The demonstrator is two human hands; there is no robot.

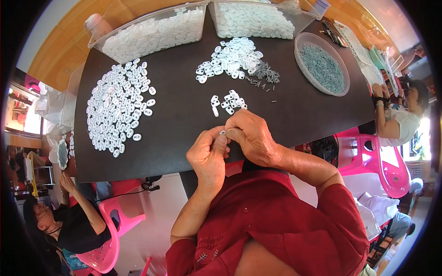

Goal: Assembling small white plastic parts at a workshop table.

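Observation:
My left hand [207, 155] and my right hand [253, 138] meet at the table's near edge, fingertips pinched together. Between them shows a bit of a small white plastic piece [223, 132]; the fingers cover most of it. Just beyond my right hand lies a small cluster of white plastic pieces with dark holes [231, 102]. Farther back is a bigger heap of similar white pieces [235, 54], touching a little pile of short grey pins [265, 72]. A wide spread of white oval pieces with two openings [113, 106] covers the table's left side.
Two clear bins [195, 32] of white pieces stand along the back of the dark table [179, 119]. A round tub [299, 60] holds grey-green pins at the right, with pliers-like tools [335, 34] behind it. Other people sit at left and right near pink chairs [396, 177].

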